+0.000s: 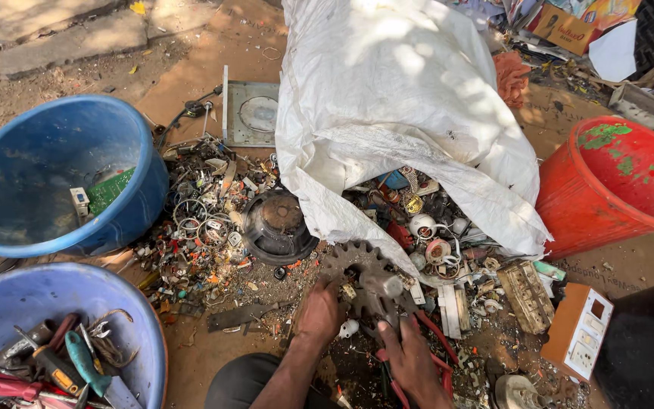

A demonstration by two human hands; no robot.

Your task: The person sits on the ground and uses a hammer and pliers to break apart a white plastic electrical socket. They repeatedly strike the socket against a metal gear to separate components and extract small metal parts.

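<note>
Left hand (321,312) and right hand (410,356) fingers grip toothed gear (365,282); its shaft points right.

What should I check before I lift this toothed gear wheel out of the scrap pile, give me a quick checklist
1. Left hand on the gear wheel: ok, it rests at the wheel's left edge.
2. Right hand on the wheel: ok at its lower edge, but how firm the grip is: cannot tell.
3. Wheel free of the pile: not ok, scrap lies against it and the white sack edge touches its top.
4. Red-handled tool under the right hand: not ok, it lies beneath the hand.
5. Blue tub has room: ok, it holds only a green board and a small part.
6. Sharp bits near the fingers: cannot tell.
</note>
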